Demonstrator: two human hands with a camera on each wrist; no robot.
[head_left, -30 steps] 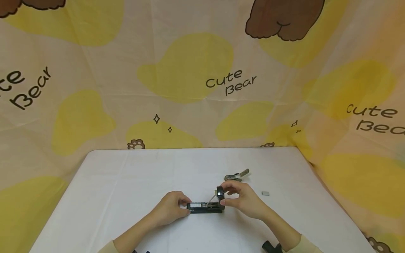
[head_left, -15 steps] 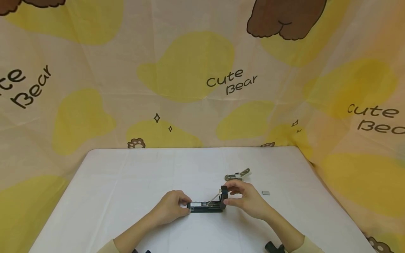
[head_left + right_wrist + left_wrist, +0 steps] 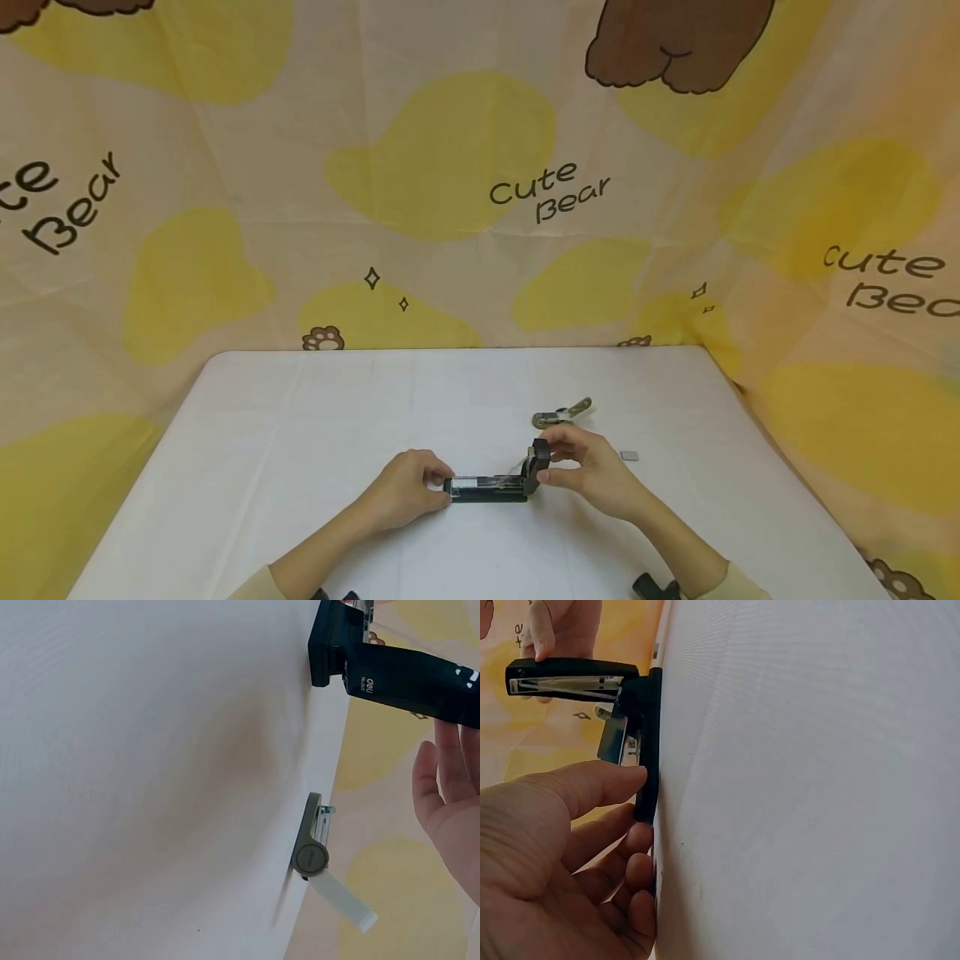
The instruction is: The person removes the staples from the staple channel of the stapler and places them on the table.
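Note:
A black stapler (image 3: 487, 494) stands on the table with its top arm (image 3: 537, 463) swung up to roughly upright, leaving the metal staple channel and a thin rod in sight. My left hand (image 3: 405, 492) pinches the left end of the base between thumb and fingers, also seen in the left wrist view, where the hand (image 3: 570, 840) lies low beside the base. My right hand (image 3: 596, 475) holds the raised arm between thumb and fingers. In the right wrist view the arm's outer face (image 3: 409, 679) shows, and the hand (image 3: 454, 780) is partly cut off.
Behind my right hand lies a small grey-green stapler-like device (image 3: 561, 416), its handle (image 3: 343, 901) splayed out. A little grey block (image 3: 629, 456) is to its right. The white table (image 3: 337, 400) meets a printed cloth (image 3: 442, 167) at the back.
My right hand has moved slightly right, tilting the stapler's top arm further back from the base. My left hand has stayed on the base's left end.

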